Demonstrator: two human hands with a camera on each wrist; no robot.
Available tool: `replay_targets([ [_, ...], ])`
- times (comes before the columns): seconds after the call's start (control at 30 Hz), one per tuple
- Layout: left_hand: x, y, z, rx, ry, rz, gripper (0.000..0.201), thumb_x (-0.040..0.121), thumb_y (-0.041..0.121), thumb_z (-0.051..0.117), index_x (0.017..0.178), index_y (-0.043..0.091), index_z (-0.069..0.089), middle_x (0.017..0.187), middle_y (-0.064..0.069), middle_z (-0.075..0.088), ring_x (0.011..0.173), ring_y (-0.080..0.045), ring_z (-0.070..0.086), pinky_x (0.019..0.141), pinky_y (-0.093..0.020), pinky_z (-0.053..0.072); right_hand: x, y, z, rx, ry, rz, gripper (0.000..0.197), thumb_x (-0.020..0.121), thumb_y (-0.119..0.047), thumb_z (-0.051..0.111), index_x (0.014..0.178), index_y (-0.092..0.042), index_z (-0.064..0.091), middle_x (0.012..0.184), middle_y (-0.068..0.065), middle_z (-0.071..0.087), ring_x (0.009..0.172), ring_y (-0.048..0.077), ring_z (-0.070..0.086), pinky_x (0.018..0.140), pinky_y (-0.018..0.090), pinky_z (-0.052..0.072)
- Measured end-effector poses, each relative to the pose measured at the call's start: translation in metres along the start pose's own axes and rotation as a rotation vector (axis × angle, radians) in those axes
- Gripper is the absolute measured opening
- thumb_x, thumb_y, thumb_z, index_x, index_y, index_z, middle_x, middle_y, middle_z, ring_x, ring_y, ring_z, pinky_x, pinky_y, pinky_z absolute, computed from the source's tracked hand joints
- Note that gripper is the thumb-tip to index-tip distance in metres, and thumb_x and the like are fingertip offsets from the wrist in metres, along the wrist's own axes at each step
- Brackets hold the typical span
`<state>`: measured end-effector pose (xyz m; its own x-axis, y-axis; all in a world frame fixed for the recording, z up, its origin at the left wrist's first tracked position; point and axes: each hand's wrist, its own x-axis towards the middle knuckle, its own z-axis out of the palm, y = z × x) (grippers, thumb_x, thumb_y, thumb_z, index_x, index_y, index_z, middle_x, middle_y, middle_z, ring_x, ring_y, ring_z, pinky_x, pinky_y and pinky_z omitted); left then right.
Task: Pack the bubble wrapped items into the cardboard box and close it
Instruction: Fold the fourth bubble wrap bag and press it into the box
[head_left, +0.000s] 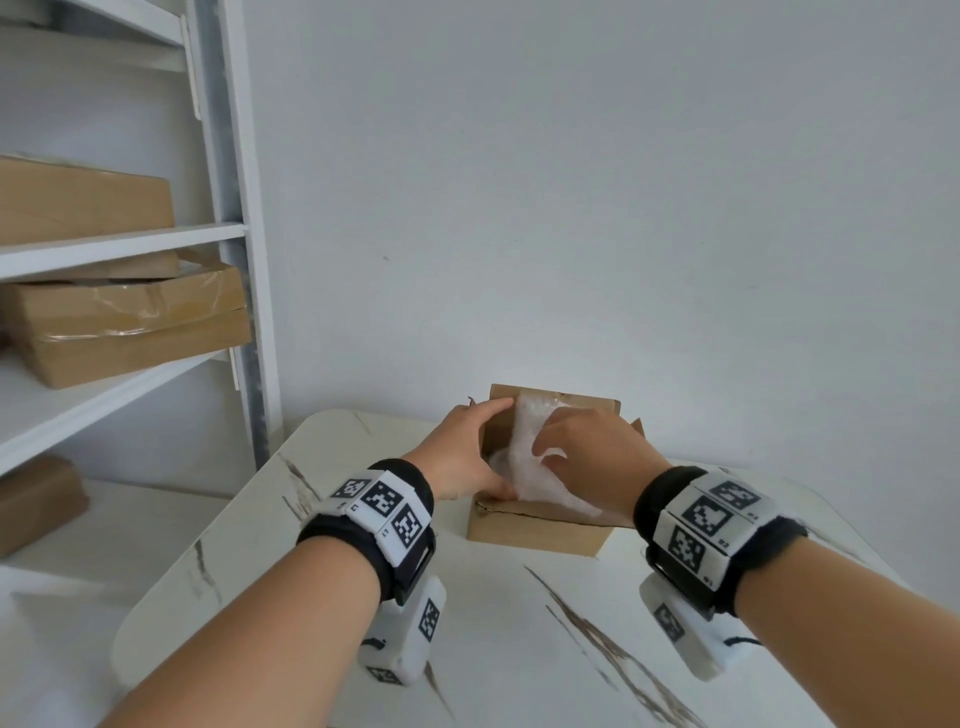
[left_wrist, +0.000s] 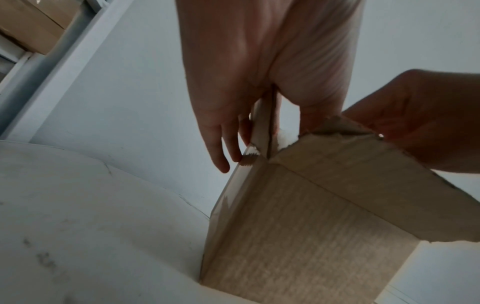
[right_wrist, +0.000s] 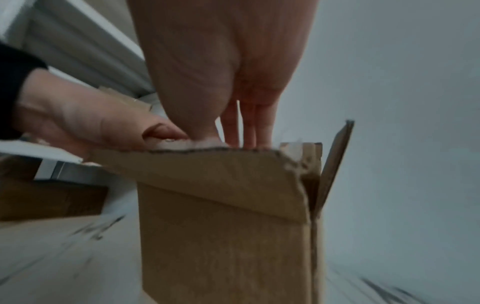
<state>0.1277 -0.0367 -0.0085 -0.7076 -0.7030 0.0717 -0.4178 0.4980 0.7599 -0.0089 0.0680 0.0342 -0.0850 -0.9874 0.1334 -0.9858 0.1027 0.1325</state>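
A small open cardboard box (head_left: 540, 527) stands on the marble table near its far edge. A white bubble wrapped item (head_left: 527, 457) sticks up out of its opening. My left hand (head_left: 460, 452) grips the box's left flap (left_wrist: 262, 127), with the thumb inside and the fingers outside. My right hand (head_left: 589, 457) reaches down into the box from the right and holds the bubble wrapped item (right_wrist: 187, 145) between thumb and fingers. The right flap (right_wrist: 335, 164) stands upright and the near flap (right_wrist: 207, 174) leans outward. The box's inside is mostly hidden.
A white shelf unit (head_left: 228, 208) stands at the left with taped cardboard boxes (head_left: 130, 327) on its levels and another box (head_left: 36, 499) lower down. A plain wall rises right behind the box. The marble table (head_left: 519, 649) stretches toward me.
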Motion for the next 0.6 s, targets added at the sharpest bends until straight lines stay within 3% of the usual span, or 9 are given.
replay_targets([
  [0.1, -0.001, 0.000, 0.000, -0.016, 0.000, 0.001, 0.107, 0.063, 0.016, 0.086, 0.150, 0.033, 0.027, 0.145, -0.002, 0.036, 0.137, -0.019, 0.036, 0.111, -0.034, 0.035, -0.003, 0.001, 0.002, 0.187, 0.035, 0.104, 0.030, 0.089, -0.033, 0.058, 0.119, -0.031, 0.065, 0.125, -0.008, 0.061, 0.113, 0.014, 0.056, 0.094, 0.026, 0.043],
  [0.17, -0.001, 0.000, 0.000, -0.019, -0.007, 0.004, 0.107, 0.063, 0.017, 0.087, 0.150, 0.033, 0.026, 0.147, -0.002, 0.035, 0.138, -0.020, 0.035, 0.112, -0.036, 0.035, -0.003, 0.002, 0.001, 0.188, -0.028, 0.097, 0.036, 0.086, -0.034, 0.062, 0.122, -0.029, 0.063, 0.128, -0.007, 0.059, 0.116, 0.014, 0.055, 0.097, 0.027, 0.043],
  [0.3, -0.001, -0.001, 0.000, -0.013, -0.012, 0.012, 0.107, 0.065, 0.019, 0.087, 0.151, 0.032, 0.025, 0.151, -0.002, 0.030, 0.142, -0.019, 0.029, 0.106, -0.024, 0.028, 0.002, 0.003, -0.006, 0.092, -0.155, 0.003, 0.040, 0.086, -0.027, 0.061, 0.126, -0.022, 0.061, 0.132, -0.003, 0.055, 0.120, 0.017, 0.052, 0.100, 0.032, 0.044],
  [0.4, -0.001, -0.002, 0.000, -0.012, -0.019, 0.019, 0.107, 0.067, 0.020, 0.086, 0.152, 0.033, 0.023, 0.153, -0.001, 0.027, 0.144, -0.017, 0.024, 0.099, -0.020, 0.025, 0.009, 0.000, -0.010, -0.038, -0.240, -0.031, 0.033, 0.083, -0.029, 0.059, 0.115, -0.019, 0.062, 0.125, -0.002, 0.054, 0.115, 0.019, 0.054, 0.093, 0.034, 0.049],
  [0.47, -0.002, -0.001, 0.000, -0.011, -0.021, 0.019, 0.107, 0.067, 0.020, 0.086, 0.152, 0.035, 0.022, 0.152, 0.000, 0.027, 0.143, -0.017, 0.026, 0.097, -0.019, 0.027, 0.011, -0.002, -0.010, -0.131, -0.248, -0.068, 0.032, 0.083, -0.032, 0.062, 0.110, -0.016, 0.059, 0.124, 0.000, 0.050, 0.113, 0.020, 0.052, 0.089, 0.037, 0.051],
  [0.6, -0.002, -0.003, 0.000, -0.017, -0.019, 0.019, 0.105, 0.068, 0.020, 0.085, 0.151, 0.036, 0.022, 0.153, 0.000, 0.026, 0.144, -0.017, 0.025, 0.100, -0.020, 0.025, 0.010, -0.002, -0.002, -0.253, -0.181, -0.144, 0.046, 0.088, -0.037, 0.061, 0.125, -0.012, 0.050, 0.128, 0.006, 0.046, 0.117, 0.023, 0.048, 0.087, 0.034, 0.047],
])
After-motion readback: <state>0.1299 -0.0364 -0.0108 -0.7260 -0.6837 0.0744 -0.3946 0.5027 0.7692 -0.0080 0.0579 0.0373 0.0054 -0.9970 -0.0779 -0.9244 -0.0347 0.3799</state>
